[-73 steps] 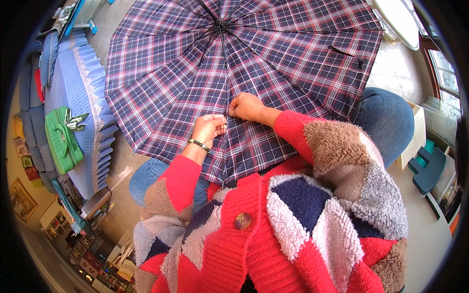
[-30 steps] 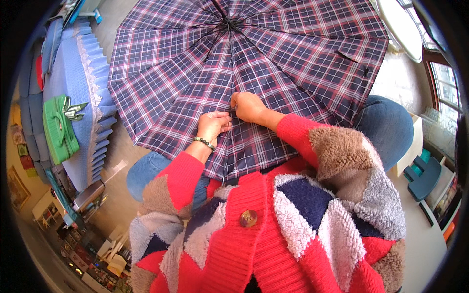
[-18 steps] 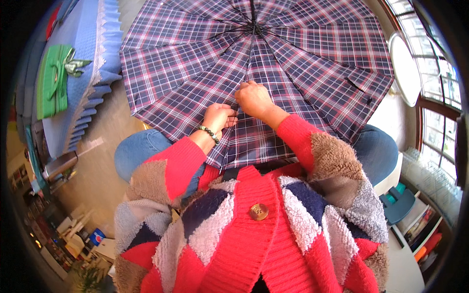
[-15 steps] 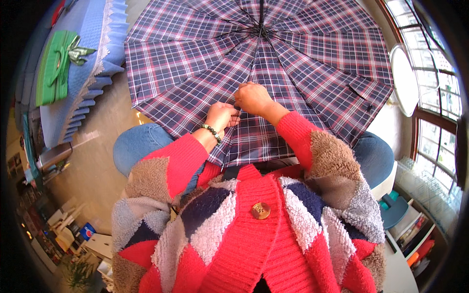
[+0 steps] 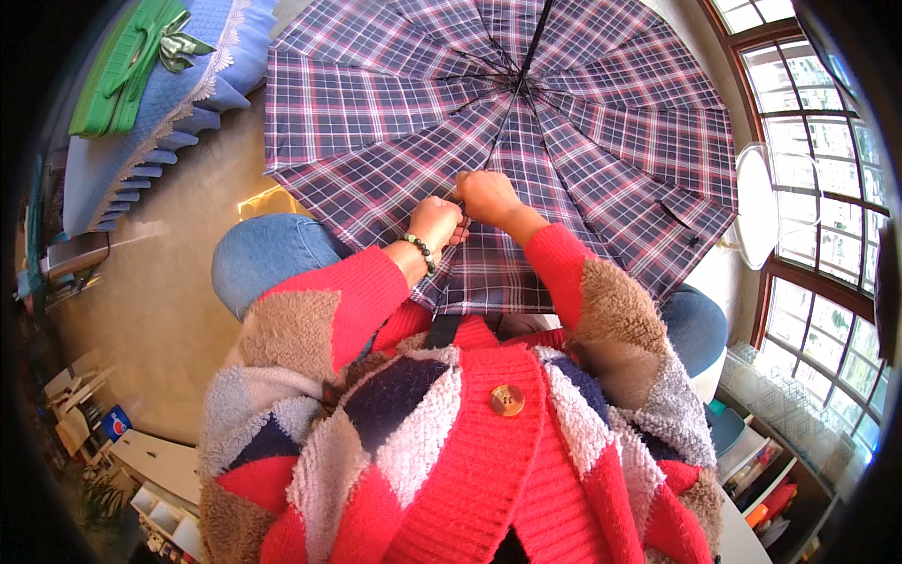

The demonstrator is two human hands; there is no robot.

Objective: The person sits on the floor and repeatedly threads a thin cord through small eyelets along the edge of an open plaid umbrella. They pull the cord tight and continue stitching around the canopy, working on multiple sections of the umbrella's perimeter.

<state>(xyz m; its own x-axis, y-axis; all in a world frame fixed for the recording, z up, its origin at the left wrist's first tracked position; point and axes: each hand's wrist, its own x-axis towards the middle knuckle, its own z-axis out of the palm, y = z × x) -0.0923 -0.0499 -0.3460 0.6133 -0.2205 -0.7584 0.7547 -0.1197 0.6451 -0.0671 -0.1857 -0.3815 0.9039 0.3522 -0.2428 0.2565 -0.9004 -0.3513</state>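
Observation:
A plaid umbrella in navy, red and white lies open across my lap, inside facing up, with its black shaft and hub at the top. My left hand, wearing a beaded bracelet, has its fingers closed on a rib and seam of the canopy near the side closest to me. My right hand is just beside and above it, fingers pinched on the same rib. What exactly sits between the fingertips is hidden.
My jeans-clad knees flank the umbrella. At the upper left, a green bag rests on frilly blue bedding. A round white object stands before the windows on the right. Shelves with clutter are lower left.
The view has shifted and turned, showing more window and carrying the umbrella's hub rightward in the picture. Both hands remain closed together on the rib, with only slight finger movement.

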